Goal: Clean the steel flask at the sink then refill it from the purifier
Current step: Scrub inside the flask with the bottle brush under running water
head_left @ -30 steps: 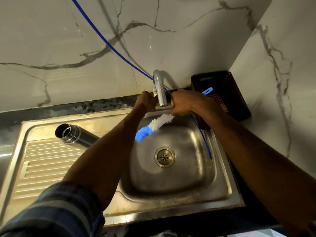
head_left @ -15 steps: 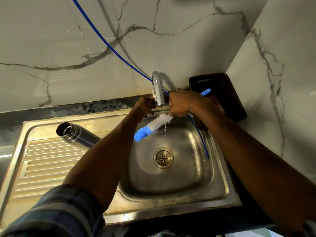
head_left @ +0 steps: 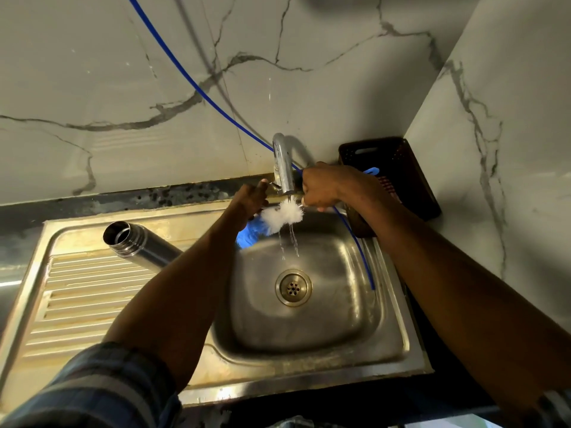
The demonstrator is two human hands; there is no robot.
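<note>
The open steel flask [head_left: 136, 242] lies on its side on the sink's ribbed drainboard [head_left: 77, 291], mouth toward the back left, its lower end hidden behind my left forearm. My right hand [head_left: 324, 188] grips the handle of a bottle brush [head_left: 279, 217] with white and blue bristles, held under the chrome tap [head_left: 284, 168]. Water runs from the spout over the white bristles into the basin [head_left: 309, 319]. My left hand [head_left: 251, 199] holds the tap's lever at the left of the spout.
A thin blue tube [head_left: 197, 91] comes down across the marble wall and hangs into the basin's right side. A dark plastic crate [head_left: 398, 168] stands in the back right corner. The drain [head_left: 293, 287] sits at the basin's middle.
Water has started running from the tap and now streams over the brush. My right hand has raised the brush's white bristles right up under the spout.
</note>
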